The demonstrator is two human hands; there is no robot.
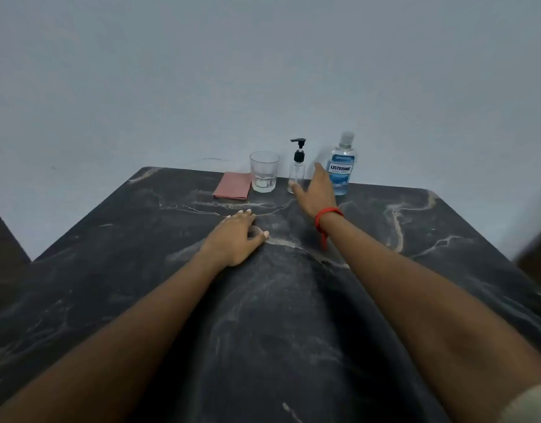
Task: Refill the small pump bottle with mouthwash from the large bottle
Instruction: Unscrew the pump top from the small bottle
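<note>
Dark marble-patterned table (385,239) runs away from you to a plain pale wall (263,71), and everything you need stands in a row along its far edge. From your left you have a folded pink cloth (233,186), a clear glass tumbler (264,171), the small pump bottle (297,170) with its black pump head on and its clear body upright, and the large bottle (341,169) of blue mouthwash, capped and upright. Your right hand (318,190), with a red thread (327,215) round the wrist, is stretched out in front of the gap between the two bottles, its fingers spread apart and closed on nothing. The thumb tip lies right at the pump bottle's base, but you cannot tell whether it touches. Your left hand (235,236) rests palm down on the table nearer you, well apart from the row, fingers laid out fairly straight and gripping nothing.
</note>
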